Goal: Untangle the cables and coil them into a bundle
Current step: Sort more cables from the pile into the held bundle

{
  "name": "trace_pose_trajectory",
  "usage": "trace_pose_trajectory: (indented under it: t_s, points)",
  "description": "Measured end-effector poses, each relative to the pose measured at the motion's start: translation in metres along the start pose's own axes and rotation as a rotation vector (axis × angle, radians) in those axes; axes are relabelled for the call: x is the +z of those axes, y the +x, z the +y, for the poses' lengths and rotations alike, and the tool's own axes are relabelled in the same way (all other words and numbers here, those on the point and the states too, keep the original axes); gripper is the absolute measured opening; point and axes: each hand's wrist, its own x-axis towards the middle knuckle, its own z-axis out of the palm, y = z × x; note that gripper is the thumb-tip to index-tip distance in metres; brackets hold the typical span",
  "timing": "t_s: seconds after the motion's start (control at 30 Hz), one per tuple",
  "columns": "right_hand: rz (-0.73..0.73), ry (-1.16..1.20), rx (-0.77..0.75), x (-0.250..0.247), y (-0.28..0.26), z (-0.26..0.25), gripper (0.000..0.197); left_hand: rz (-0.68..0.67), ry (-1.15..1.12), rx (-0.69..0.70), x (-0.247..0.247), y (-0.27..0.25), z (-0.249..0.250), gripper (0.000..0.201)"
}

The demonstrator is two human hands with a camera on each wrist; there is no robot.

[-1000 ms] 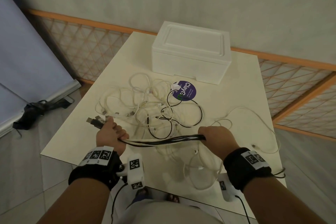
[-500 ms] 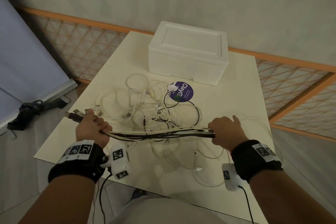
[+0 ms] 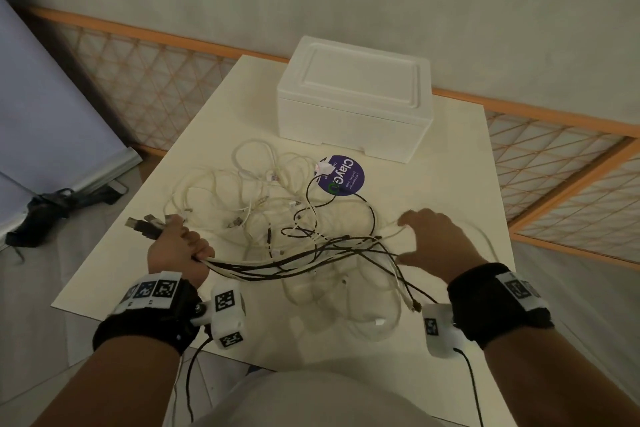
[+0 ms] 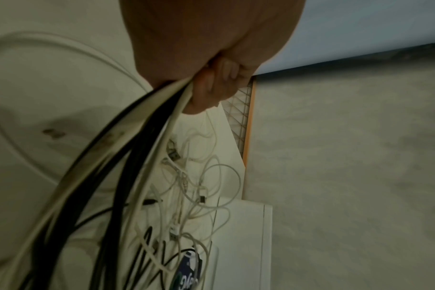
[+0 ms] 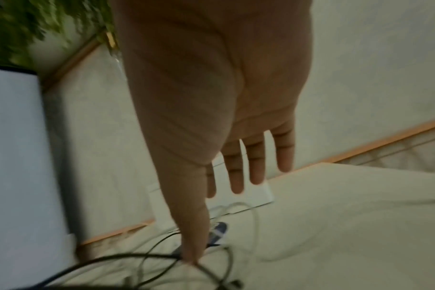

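My left hand (image 3: 178, 246) grips a bunch of black and white cables (image 3: 277, 265) near their USB plugs (image 3: 143, 225), which stick out to the left of the fist. The wrist view shows the same cables (image 4: 127, 157) running out from under the curled fingers (image 4: 206, 90). The strands fan out loosely to the right and droop onto the table. My right hand (image 3: 433, 239) hovers open over the right side, fingers (image 5: 257, 160) spread and straight, holding nothing. A tangle of white cables (image 3: 249, 191) and a black loop (image 3: 346, 212) lies on the table behind.
A white foam box (image 3: 353, 104) stands at the back of the cream table (image 3: 450, 163). A round purple sticker (image 3: 343, 175) lies in front of it. Orange-framed lattice panels (image 3: 568, 163) run behind and to the right. A black strap (image 3: 45, 212) lies on the floor, left.
My right hand has let go of the cable bunch and opened. The strands, taut between both hands before, now hang slack and spread apart. The left hand keeps its grip.
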Motion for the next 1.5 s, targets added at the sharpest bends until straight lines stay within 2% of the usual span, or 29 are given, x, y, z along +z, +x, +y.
trace_pose_trajectory:
  t_s: [0.07, 0.13, 0.23, 0.33, 0.43, 0.5, 0.57, 0.63, 0.67, 0.7, 0.77, 0.8, 0.83, 0.87, 0.93, 1.0, 1.03, 1.1, 1.2, 1.23, 1.27, 1.33, 1.4, 1.5]
  points:
    - [0.061, 0.008, -0.156, 0.004, 0.004, -0.027, 0.038, -0.033, -0.028, -0.013, 0.004, 0.001, -0.001, 0.043]
    - [0.007, -0.080, -0.258, 0.019, 0.005, -0.049, 0.034, -0.095, -0.058, -0.015, 0.009, 0.000, 0.001, 0.045]
    - [-0.118, -0.182, -0.146, 0.039, 0.001, -0.046, 0.042, -0.189, -0.098, -0.020, 0.018, -0.010, 0.008, 0.048]
    - [-0.126, -0.302, -0.067, 0.044, -0.003, -0.019, 0.038, -0.260, -0.105, -0.013, 0.026, -0.022, 0.013, 0.047]
    - [-0.083, -0.269, 0.151, 0.035, -0.006, -0.001, 0.035, -0.302, -0.117, -0.029, 0.037, -0.033, 0.009, 0.045]
    - [-0.092, -0.277, 0.190, 0.024, -0.004, 0.002, 0.030, -0.314, -0.128, -0.048, 0.045, -0.040, 0.005, 0.045]
    - [0.008, -0.186, 0.135, 0.007, -0.004, -0.003, 0.026, -0.319, -0.114, -0.054, 0.053, -0.045, 0.002, 0.045]
    - [0.319, 0.045, -0.050, -0.010, -0.005, -0.015, 0.027, -0.331, -0.088, -0.057, 0.062, -0.049, -0.001, 0.044]
    - [0.415, 0.178, -0.178, -0.018, -0.007, -0.027, 0.036, -0.353, -0.080, -0.062, 0.067, -0.053, -0.004, 0.043]
    - [0.393, 0.303, -0.315, -0.025, -0.012, -0.043, 0.050, -0.386, -0.078, -0.071, 0.073, -0.057, -0.008, 0.042]
    - [0.099, 0.374, -0.498, -0.028, -0.014, -0.078, 0.078, -0.461, -0.084, -0.092, 0.086, -0.068, -0.016, 0.041]
    - [-0.057, 0.299, -0.537, -0.023, -0.012, -0.092, 0.080, -0.491, -0.081, -0.096, 0.091, -0.073, -0.018, 0.041]
    - [-0.145, 0.187, -0.550, -0.013, -0.008, -0.099, 0.072, -0.511, -0.071, -0.090, 0.094, -0.077, -0.018, 0.042]
    - [-0.154, 0.079, -0.538, -0.004, -0.002, -0.098, 0.056, -0.520, -0.060, -0.072, 0.095, -0.079, -0.015, 0.042]
    - [-0.075, -0.061, -0.428, 0.001, 0.007, -0.079, 0.028, -0.507, -0.071, -0.017, 0.088, -0.078, -0.003, 0.041]
    - [0.001, -0.085, -0.291, -0.002, 0.008, -0.051, 0.016, -0.446, -0.116, 0.017, 0.071, -0.069, 0.010, 0.042]
    - [-0.013, -0.077, -0.249, -0.004, 0.006, -0.039, 0.022, -0.400, -0.128, 0.018, 0.061, -0.063, 0.012, 0.042]
    - [-0.169, 0.016, -0.226, -0.001, 0.001, -0.025, 0.046, -0.292, -0.115, -0.007, 0.042, -0.051, 0.004, 0.042]
    - [-0.407, 0.478, -0.204, 0.012, -0.007, -0.032, 0.065, -0.150, 0.004, -0.082, 0.021, -0.033, -0.027, 0.030]
    - [-0.434, 0.515, -0.163, 0.018, -0.007, -0.039, 0.071, -0.118, 0.057, -0.103, 0.015, -0.028, -0.038, 0.025]
    - [-0.447, 0.470, -0.138, 0.025, -0.004, -0.048, 0.073, -0.090, 0.102, -0.124, 0.008, -0.024, -0.048, 0.021]
    - [-0.446, 0.167, -0.179, 0.040, 0.001, -0.071, 0.067, -0.051, 0.161, -0.174, -0.001, -0.018, -0.063, 0.016]
    - [-0.448, -0.034, -0.230, 0.056, 0.001, -0.094, 0.055, -0.046, 0.217, -0.220, -0.006, -0.019, -0.074, 0.026]
    - [-0.414, -0.104, -0.243, 0.072, 0.001, -0.111, 0.045, -0.090, 0.275, -0.262, -0.002, -0.024, -0.081, 0.043]
